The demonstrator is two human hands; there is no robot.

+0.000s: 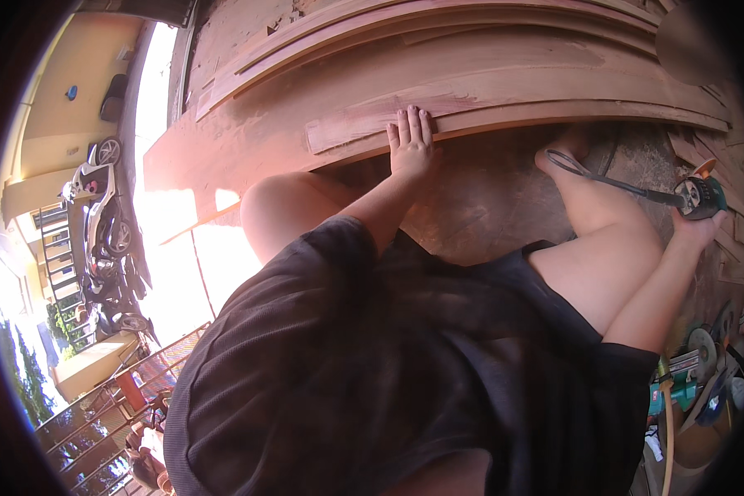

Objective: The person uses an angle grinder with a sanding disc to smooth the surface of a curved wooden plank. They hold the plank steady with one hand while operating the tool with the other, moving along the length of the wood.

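My left hand (413,146) lies on the near edge of a long wooden board (488,97), fingers stretched out flat. Under and beside the fingers is a reddish patch on the wood. Far off to the right, my right hand (697,223) is wrapped round a corded power tool (701,196) with a dark, teal-edged body and an orange disc (703,169) on its upper side. It is held up, apart from the board. From its body a dark cord (608,179) runs left and loops by my foot. The exact kind of tool is hard to tell.
More long planks (438,25) lie beyond the board. My bare legs are bent on either side of a dusty floor (463,215). At the lower right sit a green power tool (674,395), discs and a yellow hose (668,438). Motorbikes (107,207) and a metal gate (132,397) stand left.
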